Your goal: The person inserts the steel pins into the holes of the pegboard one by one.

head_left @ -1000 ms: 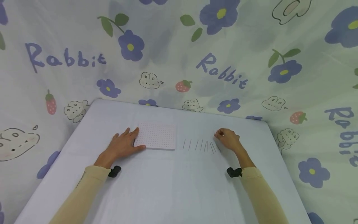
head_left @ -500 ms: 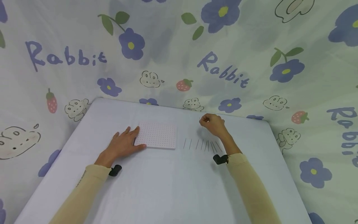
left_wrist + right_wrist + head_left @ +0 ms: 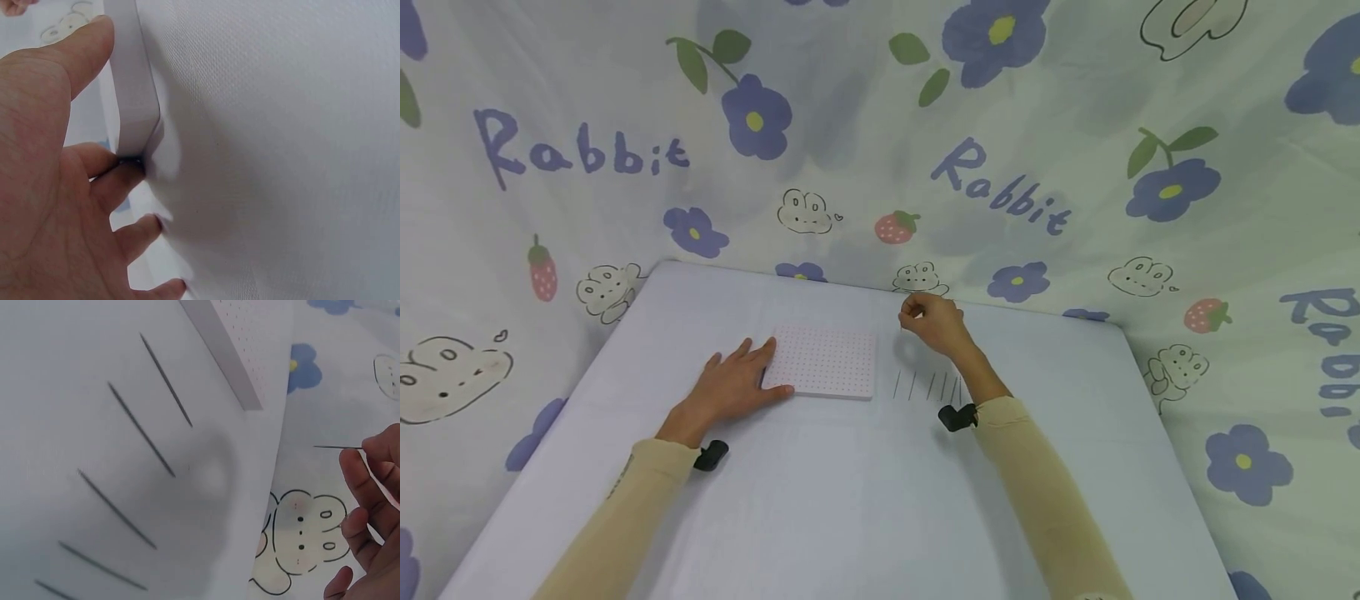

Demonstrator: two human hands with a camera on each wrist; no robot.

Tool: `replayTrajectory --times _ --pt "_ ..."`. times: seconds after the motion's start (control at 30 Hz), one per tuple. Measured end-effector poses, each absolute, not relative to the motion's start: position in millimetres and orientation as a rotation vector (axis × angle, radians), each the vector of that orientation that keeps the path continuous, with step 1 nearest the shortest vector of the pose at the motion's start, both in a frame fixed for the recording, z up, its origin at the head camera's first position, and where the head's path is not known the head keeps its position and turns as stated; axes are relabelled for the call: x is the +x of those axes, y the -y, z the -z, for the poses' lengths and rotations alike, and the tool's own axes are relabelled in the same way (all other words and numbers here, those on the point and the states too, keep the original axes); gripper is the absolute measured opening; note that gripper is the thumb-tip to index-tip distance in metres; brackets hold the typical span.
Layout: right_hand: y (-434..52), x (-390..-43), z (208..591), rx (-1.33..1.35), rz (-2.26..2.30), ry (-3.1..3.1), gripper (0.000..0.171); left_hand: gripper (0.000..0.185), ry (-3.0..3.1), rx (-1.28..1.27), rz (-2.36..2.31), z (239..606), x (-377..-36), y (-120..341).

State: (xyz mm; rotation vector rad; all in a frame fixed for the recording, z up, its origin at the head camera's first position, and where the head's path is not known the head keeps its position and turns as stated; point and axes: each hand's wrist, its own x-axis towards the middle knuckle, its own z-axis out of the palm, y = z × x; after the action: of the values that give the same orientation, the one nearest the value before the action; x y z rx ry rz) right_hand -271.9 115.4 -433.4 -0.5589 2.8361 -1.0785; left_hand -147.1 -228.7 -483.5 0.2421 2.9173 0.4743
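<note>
A white perforated board (image 3: 824,362) lies flat on the pale table (image 3: 820,500). My left hand (image 3: 730,385) rests against its left edge, fingers straight, thumb along the near side; the left wrist view shows the board's edge (image 3: 132,87) between thumb and fingers (image 3: 134,234). My right hand (image 3: 931,321) hovers above the table just right of the board's far corner and pinches a thin dark pin (image 3: 337,448). Several more pins (image 3: 927,386) lie in a row on the table below that hand, also seen as pins (image 3: 140,430) in the right wrist view.
A flower and rabbit printed cloth (image 3: 880,142) hangs behind and around the table. The table's far edge (image 3: 1000,306) runs close behind the right hand. Black wrist cameras (image 3: 957,417) sit at both cuffs.
My right hand has lifted from the right end of the pin row and moved left and away, carrying a pin toward the board. The left hand has stayed put.
</note>
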Motion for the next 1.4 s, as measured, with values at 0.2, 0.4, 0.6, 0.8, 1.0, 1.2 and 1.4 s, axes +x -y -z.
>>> replayTrajectory --times 0.2,0.4,0.6,0.8,1.0,1.2,1.4 --pt "-103.1 -273.4 435.9 -0.610 1.097 -2.837 0.008 0.098 -2.917 0.241 -0.481 481.6 -147.1 228.6" --pt "-93.4 -272.8 436.7 -0.630 1.096 -2.837 0.007 0.098 -2.916 0.246 -0.471 481.4 -147.6 229.1" --pt "-84.6 -271.4 439.0 -0.628 1.108 -2.821 0.006 0.098 -2.924 0.249 -0.463 482.6 -147.0 229.5" --pt "-75.6 -272.6 444.6 -0.624 1.082 -2.813 0.008 0.098 -2.930 0.243 -0.475 482.7 -146.1 229.7" --pt "-67.0 -274.4 451.5 -0.624 1.065 -2.796 0.006 0.099 -2.924 0.239 -0.478 486.3 -147.1 230.9" --pt "-58.5 -273.7 455.5 -0.649 1.008 -2.794 0.005 0.100 -2.909 0.236 -0.488 485.9 -146.5 231.5" --pt "-52.0 -272.6 457.1 -0.613 0.965 -2.783 0.005 0.100 -2.920 0.241 -0.488 485.7 -145.7 230.6"
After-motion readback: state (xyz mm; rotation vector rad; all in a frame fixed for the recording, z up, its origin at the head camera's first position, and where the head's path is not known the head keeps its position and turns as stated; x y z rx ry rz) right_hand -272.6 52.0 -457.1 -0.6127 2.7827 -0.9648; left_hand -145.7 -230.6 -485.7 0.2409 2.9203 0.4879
